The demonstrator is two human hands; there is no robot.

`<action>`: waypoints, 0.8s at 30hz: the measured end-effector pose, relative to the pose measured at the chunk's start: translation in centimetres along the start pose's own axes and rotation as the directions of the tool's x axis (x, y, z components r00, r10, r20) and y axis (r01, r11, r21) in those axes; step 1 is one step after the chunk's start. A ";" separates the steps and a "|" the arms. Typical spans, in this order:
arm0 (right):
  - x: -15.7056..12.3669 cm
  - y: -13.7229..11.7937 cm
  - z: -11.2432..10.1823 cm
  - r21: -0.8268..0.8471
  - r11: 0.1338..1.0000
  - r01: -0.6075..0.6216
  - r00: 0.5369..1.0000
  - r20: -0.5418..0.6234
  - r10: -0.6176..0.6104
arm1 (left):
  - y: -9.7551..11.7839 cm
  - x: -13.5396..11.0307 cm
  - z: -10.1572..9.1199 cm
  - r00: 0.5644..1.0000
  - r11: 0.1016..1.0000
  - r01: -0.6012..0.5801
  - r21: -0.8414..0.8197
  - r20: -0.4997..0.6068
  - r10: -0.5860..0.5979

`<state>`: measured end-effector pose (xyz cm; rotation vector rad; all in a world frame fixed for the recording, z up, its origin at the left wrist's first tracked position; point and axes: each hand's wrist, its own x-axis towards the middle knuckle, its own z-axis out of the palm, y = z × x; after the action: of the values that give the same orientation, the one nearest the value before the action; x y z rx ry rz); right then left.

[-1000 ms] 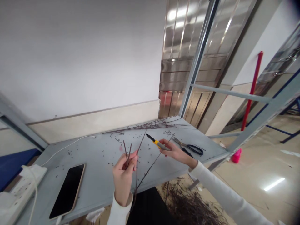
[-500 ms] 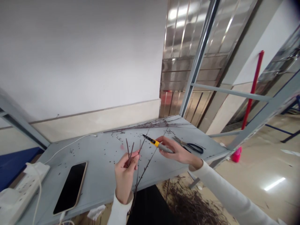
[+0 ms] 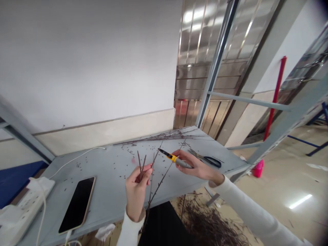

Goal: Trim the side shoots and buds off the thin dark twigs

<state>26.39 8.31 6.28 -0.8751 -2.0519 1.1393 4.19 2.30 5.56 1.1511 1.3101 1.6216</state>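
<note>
Over the table point(image 3: 107, 184), left hand point(image 3: 135, 191) pinches twigs point(image 3: 140, 163); right hand point(image 3: 198, 168) clasps a yellow tool point(image 3: 172, 158)

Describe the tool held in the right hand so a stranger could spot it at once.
Find the grey table by the white wall and look toward its right end. There the right hand holds the cutter, just left of the scissors. Only it has a yellow band between grey handle and dark tip; the scissors have black handles.

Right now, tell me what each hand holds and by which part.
Left hand pinches thin dark twigs partway along their stems, tips poking up. Right hand grips a yellow-and-grey tool by its grey handle.
</note>
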 end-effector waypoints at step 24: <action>0.6 1.6 1.9 -0.357 0.930 0.090 0.921 -0.326 -0.214 | -0.4 -0.8 0.8 0.981 0.990 0.138 0.010 0.136 -0.138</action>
<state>25.02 8.57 4.16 -0.9801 -1.9864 0.4984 5.16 1.90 5.04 1.1253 1.2725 1.4181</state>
